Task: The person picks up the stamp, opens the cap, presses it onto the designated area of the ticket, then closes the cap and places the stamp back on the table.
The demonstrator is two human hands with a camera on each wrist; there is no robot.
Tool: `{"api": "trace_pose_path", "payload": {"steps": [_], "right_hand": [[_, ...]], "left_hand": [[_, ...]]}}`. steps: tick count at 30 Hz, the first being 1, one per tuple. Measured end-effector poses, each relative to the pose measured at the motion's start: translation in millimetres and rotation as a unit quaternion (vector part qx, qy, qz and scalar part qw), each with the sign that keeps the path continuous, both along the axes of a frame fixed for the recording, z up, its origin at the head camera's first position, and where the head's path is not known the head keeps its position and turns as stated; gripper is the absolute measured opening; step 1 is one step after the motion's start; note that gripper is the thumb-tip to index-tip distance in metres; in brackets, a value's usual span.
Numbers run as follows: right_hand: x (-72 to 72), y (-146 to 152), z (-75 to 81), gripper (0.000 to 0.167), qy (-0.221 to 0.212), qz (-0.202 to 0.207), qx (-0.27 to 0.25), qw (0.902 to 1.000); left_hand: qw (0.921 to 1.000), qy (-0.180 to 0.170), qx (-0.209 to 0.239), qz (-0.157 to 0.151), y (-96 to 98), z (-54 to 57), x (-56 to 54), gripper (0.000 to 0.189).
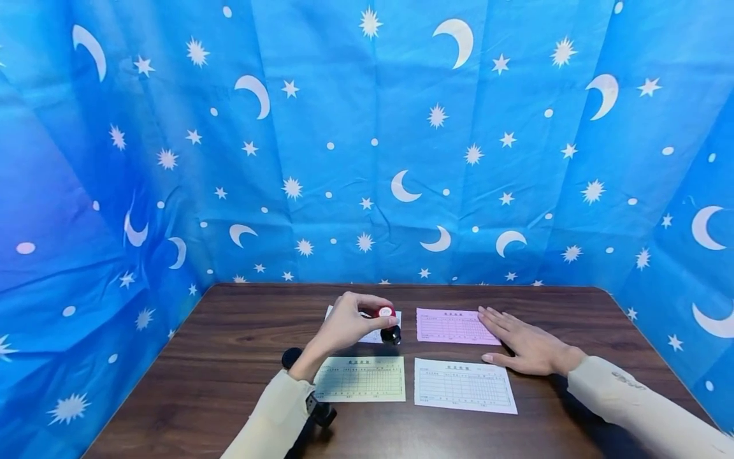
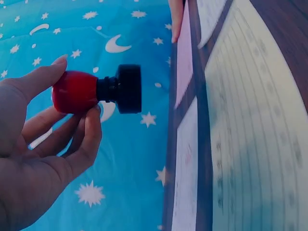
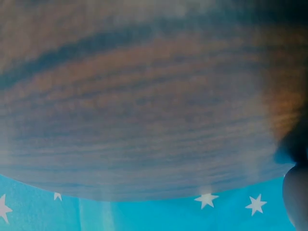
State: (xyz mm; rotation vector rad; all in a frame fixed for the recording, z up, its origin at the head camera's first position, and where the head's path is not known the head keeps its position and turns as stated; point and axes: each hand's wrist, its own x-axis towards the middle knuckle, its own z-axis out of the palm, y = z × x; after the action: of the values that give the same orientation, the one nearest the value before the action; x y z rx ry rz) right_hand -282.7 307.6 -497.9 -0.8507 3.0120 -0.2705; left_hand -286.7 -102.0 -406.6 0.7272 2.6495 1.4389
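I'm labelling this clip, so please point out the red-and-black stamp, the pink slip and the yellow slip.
Red-and-black stamp (image 2: pixel 103 90): left wrist view, on its black neck.
Pink slip (image 1: pixel 452 326): head view, on its printed middle.
Yellow slip (image 1: pixel 364 380): head view, on its printed grid.

On the brown table (image 1: pixel 258 306) are laid a pink slip (image 1: pixel 450 327), yellow slip (image 1: pixel 367 381), white slip (image 1: pixel 463 386) and, far left, a pale slip (image 2: pixel 186 168).

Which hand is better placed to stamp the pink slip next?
Likely the left: the left hand pinches the stamp, raised off the table; the right hand lies flat over the pink slip's edge, holding no tool.
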Motion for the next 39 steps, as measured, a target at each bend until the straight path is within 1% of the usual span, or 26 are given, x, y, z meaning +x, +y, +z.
{"api": "trace_pose_path", "payload": {"steps": [6, 11, 14, 18, 22, 25, 32, 39], "right_hand": [[-0.8, -3, -6.9, 0.091, 0.010, -0.001, -0.008, 0.9999], [-0.2, -2, -8.9, 0.092, -0.001, -0.013, -0.015, 0.9998], [-0.6, -1, -9.2, 0.093, -0.004, -0.013, -0.019, 0.9997], [-2.9, -1, -10.4, 0.092, 0.001, -0.010, -0.018, 0.9998], [-5.1, -4, -12.3, 0.092, 0.001, -0.006, -0.018, 0.9998], [-5.6, -5, -13.4, 0.092, -0.004, -0.005, -0.017, 0.9998], [-4.1, -2, -13.4, 0.091, -0.004, -0.005, -0.014, 0.9999], [-3.8, 3, -11.4, 0.091, -0.004, -0.007, -0.006, 0.9999]], "left_hand": [[0.9998, 0.006, 0.021, 0.005, 26.7, -0.1, -6.3, 0.031], [0.9994, 0.004, 0.033, -0.003, 52.2, 1.0, -12.3, 0.037], [0.9993, 0.001, 0.038, -0.004, 67.5, 1.5, -14.6, 0.040], [0.9991, 0.012, 0.038, -0.015, 85.8, 0.9, -17.3, 0.039], [0.9989, 0.021, 0.030, -0.030, 99.7, -1.1, -19.7, 0.037], [0.9987, 0.020, 0.028, -0.037, 108.6, -3.2, -21.9, 0.038], [0.9991, 0.016, 0.019, -0.035, 133.2, -10.0, -28.1, 0.038], [0.9987, 0.022, -0.023, -0.041, 158.8, -17.1, -37.0, 0.035]]}}
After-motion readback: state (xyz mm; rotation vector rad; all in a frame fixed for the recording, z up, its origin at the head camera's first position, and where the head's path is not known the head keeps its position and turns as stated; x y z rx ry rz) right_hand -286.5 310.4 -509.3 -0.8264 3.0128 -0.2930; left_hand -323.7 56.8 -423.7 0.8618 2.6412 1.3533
